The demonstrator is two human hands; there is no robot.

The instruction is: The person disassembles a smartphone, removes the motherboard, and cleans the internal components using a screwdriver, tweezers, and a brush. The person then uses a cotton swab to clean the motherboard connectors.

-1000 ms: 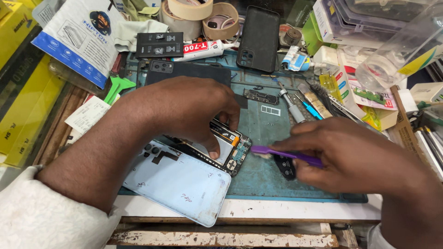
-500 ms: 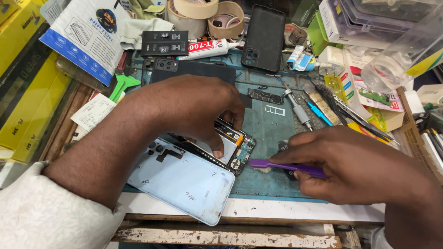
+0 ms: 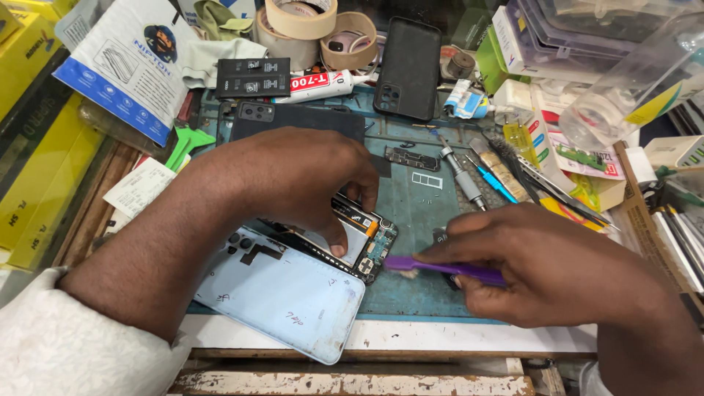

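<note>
We see our left hand (image 3: 293, 180) pressed down on an opened smartphone (image 3: 363, 235), thumb and fingers closed on its exposed circuit board, which lies on the teal work mat (image 3: 418, 213) near the front of the bench (image 3: 411, 337). Our palm covers most of the phone's body, so only its glossy lower corner with small metal parts shows. Just beside it, overlapping its near edge, rests the smooth pale-blue back cover (image 3: 286, 293), a rounded rectangle with faint pen marks. Our right hand (image 3: 543, 268) is clamped on a purple plastic brush (image 3: 440, 268); its pale bristled tip sits just beside the phone's corner, and the handle's far end is hidden in our grip. At the back lie a matte black phone case (image 3: 407, 70), rolls of tan tape (image 3: 301, 18) and a white glue tube with a red label (image 3: 323, 84). A white-and-blue flat packet (image 3: 128, 70) lies at the left, beside yellow boxes (image 3: 33, 147) cut off by the edge.
</note>
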